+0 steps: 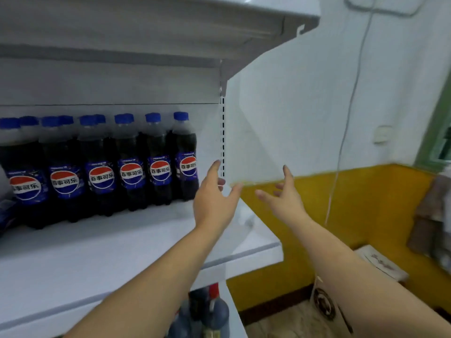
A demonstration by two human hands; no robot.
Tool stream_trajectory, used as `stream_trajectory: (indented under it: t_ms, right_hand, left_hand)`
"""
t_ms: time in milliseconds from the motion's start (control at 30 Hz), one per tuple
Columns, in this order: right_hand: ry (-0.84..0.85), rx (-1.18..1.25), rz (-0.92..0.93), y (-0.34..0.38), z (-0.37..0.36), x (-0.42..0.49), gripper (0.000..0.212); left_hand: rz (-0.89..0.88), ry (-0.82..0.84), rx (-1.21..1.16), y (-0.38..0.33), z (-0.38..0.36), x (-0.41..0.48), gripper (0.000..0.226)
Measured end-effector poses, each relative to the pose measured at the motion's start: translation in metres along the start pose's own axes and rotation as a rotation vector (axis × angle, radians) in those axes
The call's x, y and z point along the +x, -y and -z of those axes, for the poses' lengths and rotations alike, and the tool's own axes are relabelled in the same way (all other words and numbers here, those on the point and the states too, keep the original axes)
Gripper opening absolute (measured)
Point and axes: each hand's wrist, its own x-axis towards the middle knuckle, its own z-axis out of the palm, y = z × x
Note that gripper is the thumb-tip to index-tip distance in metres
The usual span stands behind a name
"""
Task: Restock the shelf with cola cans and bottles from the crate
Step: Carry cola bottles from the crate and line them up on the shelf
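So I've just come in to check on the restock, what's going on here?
A person stretches both arms toward the right end of the shelf. The left hand and right hand are open and hold nothing. Cola bottles stand upright in rows at the shelf's back; the left hand is just right of the last one.

The cola bottles (102, 167) stand in a tight row at the back of the shelf (97, 254), from the left edge of the frame to the middle. They block the way to the back. In front of them the shelf has wide room. My left hand (214, 198) is at a small gap between the last bottle (186, 157) and the clear side wall (256, 142), middle right. The top shelf (146, 32) hangs over the caps.
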Motion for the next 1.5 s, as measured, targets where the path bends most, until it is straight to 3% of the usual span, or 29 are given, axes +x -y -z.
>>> stream_trajectory:
  t_ms: [267, 433, 600, 833, 1233, 1500]
  right_hand:
    - [-0.287, -0.033, -0.131, -0.069, 0.21, -0.073, 0.084]
    - [-0.52, -0.055, -0.276, -0.13, 0.363, -0.132, 0.074]
    - [-0.701, -0.068, -0.445, -0.187, 0.466, -0.179, 0.064]
    - [-0.822, -0.046, -0.605, -0.282, 0.533, -0.179, 0.059]
    - [-0.948, -0.062, -0.866, -0.424, 0.635, -0.08, 0.06]
    - [-1.027, -0.015, -1.06, -0.508, 0.674, -0.098, 0.059]
  left_hand:
    - [0.0, 0.31, -0.229, -0.092, -0.177, -0.091, 0.063]
    - [0.035, 0.606, -0.343, -0.149, -0.309, -0.198, 0.062]
    - [0.039, 0.848, -0.359, -0.186, -0.405, -0.269, 0.063]
    - [0.038, 1.048, -0.316, -0.184, -0.53, -0.29, 0.058]
    - [-0.029, 1.381, -0.189, -0.184, -0.771, -0.229, 0.047]
    - [0.028, 1.583, -0.059, -0.159, -0.864, -0.26, 0.045]
